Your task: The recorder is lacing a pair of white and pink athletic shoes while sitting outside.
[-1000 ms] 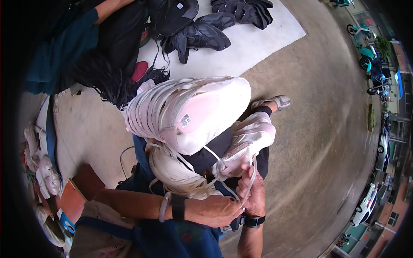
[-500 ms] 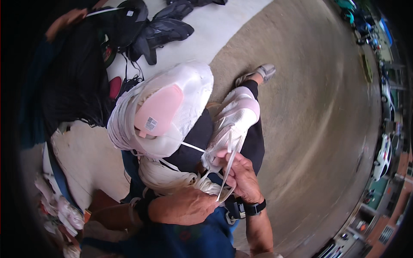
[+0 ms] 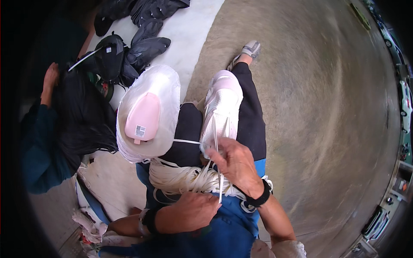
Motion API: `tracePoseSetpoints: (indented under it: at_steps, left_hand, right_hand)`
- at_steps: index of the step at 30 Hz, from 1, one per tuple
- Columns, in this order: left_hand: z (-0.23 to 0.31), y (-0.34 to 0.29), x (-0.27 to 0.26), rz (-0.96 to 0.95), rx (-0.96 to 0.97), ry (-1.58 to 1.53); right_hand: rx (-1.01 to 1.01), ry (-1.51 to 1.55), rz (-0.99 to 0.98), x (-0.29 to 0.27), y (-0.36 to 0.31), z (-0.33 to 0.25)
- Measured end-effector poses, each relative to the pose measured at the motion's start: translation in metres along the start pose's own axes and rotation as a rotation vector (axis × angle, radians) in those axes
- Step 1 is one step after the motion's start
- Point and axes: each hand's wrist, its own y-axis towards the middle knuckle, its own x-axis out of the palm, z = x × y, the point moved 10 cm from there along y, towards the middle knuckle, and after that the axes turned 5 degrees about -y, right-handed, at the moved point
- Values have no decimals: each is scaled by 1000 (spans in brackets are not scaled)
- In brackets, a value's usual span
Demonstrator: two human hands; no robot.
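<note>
The white lace (image 3: 221, 185) looks light, limp and flat, likely a little slippery, so a firm thumb-and-finger pinch near its end should suit it. The pale pink and white shoe (image 3: 222, 98) seems light and soft too, with a mesh upper that would probably give under pressure; its sides look like the steadier place to hold, with the thin lace loops best left unstrained.

The left hand (image 3: 189, 211) is pinched together on the lace, which rises from that grip past the right hand (image 3: 234, 162) toward the shoe. The right hand's thumb and forefinger stand apart beside the lace; whether its other fingers clamp anything, one cannot tell. The shoe lies just ahead of the right fingertips, toe pointing away, along the dark trousers (image 3: 253, 124). A lace bundle (image 3: 178, 177) lies just ahead of the left hand.
</note>
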Motion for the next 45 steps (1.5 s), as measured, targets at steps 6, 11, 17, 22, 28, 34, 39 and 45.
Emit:
tracePoseSetpoints:
  at_steps: [6,11,17,22,28,34,39,45]
  left_hand:
    - [-17,-13,-13,39,-87,-135]
    - [-70,-63,-51,488,-218,-537]
    - [-127,-135,-51,934,-119,-1535]
    - [-140,-215,-75,1255,70,-1687]
    - [-107,-328,-123,1450,530,-1629]
    - [-77,-416,-157,1573,679,-1336]
    - [-82,-334,-176,1576,584,-1364]
    - [-72,-67,-143,919,-375,-622]
  right_hand:
    - [-45,263,-66,5,-10,19]
    - [156,1104,114,-21,-14,45]
    - [452,1277,76,-29,-13,93]
    - [582,876,32,-44,-9,138]
    - [588,585,43,-64,6,184]
    - [525,423,167,-74,12,202]
    - [314,-139,287,-98,26,203]
    - [192,-415,436,-106,12,153]
